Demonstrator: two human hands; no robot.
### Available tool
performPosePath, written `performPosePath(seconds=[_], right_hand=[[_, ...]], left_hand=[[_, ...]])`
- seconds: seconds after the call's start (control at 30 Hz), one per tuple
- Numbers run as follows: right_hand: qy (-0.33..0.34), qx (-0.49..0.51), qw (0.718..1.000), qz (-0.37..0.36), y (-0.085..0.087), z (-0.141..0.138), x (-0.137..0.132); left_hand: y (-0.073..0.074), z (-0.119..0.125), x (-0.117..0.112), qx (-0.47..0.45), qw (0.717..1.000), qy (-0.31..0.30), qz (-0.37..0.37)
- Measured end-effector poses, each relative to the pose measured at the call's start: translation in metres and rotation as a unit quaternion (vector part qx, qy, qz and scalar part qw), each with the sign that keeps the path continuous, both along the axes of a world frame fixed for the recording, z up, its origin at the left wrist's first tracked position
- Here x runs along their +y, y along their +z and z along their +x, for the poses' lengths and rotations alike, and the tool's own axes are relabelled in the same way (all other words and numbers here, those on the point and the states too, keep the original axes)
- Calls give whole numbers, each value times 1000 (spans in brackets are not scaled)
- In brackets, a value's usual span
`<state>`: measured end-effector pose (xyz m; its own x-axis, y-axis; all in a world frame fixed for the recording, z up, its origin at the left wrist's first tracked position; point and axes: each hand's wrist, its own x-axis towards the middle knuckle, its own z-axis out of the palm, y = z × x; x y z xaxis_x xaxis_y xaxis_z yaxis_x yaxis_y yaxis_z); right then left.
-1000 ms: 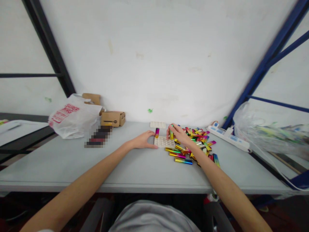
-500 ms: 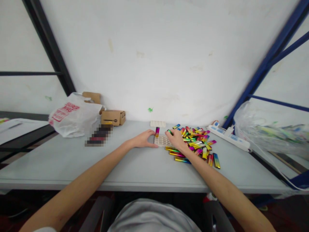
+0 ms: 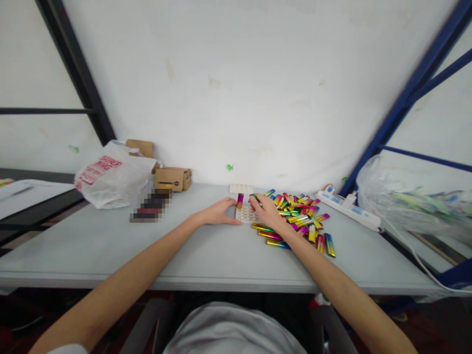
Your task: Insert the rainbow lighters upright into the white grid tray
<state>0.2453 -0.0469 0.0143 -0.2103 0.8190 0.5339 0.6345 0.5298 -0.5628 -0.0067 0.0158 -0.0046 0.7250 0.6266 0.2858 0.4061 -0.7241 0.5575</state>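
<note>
A white tray with rows of small cells lies on the table in front of me. My left hand steadies it from the left, thumb at the near corner and fingers at the far one. One purple and gold lighter stands upright in the tray's far left corner. Over the far side of the tray, my right hand pinches a green lighter, mostly hidden by the fingers. A loose heap of shiny multicoloured lighters lies to the right, partly behind my right hand and wrist.
Against the wall lies a second white tray. A cardboard box and a white plastic bag stand at the back left. To the right are a power strip and a clear plastic bag beside the blue frame.
My right hand has moved slightly left with the green lighter, closer to the upright purple and gold one. The left hand and the tray have stayed in place.
</note>
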Motion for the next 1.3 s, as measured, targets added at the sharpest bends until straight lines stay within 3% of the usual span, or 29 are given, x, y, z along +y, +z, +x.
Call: performPosePath(seconds=[0.13,0.37,0.53,0.73,0.87,0.97,1.13,1.3], right_hand=[[9,-55,997,57,2,1,1],[36,-46,998,-6,1,3,4],[56,-138,989,-7,-5,3,11],[-11,-279,959,37,3,-13,16],[-28,-309,950,31,7,-15,16],[-45,-280,958,30,7,0,21],[-132,-271,953,23,-2,43,40],[-146,-307,937,-82,-13,67,49]], left_hand=[[-1,-1,1,-3,1000,2,-3],[-2,1,2,-8,1000,-2,-5],[-1,0,1,-15,1000,-6,-1],[-1,1,1,-5,1000,-2,7],[-2,0,2,0,1000,4,10],[-2,0,2,4,1000,3,9],[1,0,0,15,1000,6,-2],[3,0,-2,9,1000,5,-6]])
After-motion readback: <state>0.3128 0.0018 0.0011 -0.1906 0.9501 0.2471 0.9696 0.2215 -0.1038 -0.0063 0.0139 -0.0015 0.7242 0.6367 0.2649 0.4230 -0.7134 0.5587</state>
